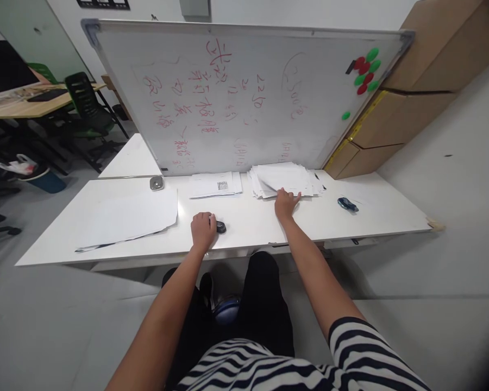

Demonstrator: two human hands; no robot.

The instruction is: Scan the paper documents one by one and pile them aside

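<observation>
My left hand [202, 230] is closed around a small dark round object [220, 226] that rests on the white table [248, 222]. My right hand [286, 202] reaches forward, fingers pinching the near edge of a loose stack of white papers [283, 178] by the whiteboard. A second thin stack of sheets with a printed code [215, 184] lies just left of that pile. Between the two hands the table top is bare.
A whiteboard [244, 98] with red and grey writing and coloured magnets [365, 70] leans at the table's back. Large sheets [130, 217] lie at left, a grey round object [156, 183] behind them, a dark blue item [347, 204] at right. Cardboard boxes [424, 81] stand right; chairs left.
</observation>
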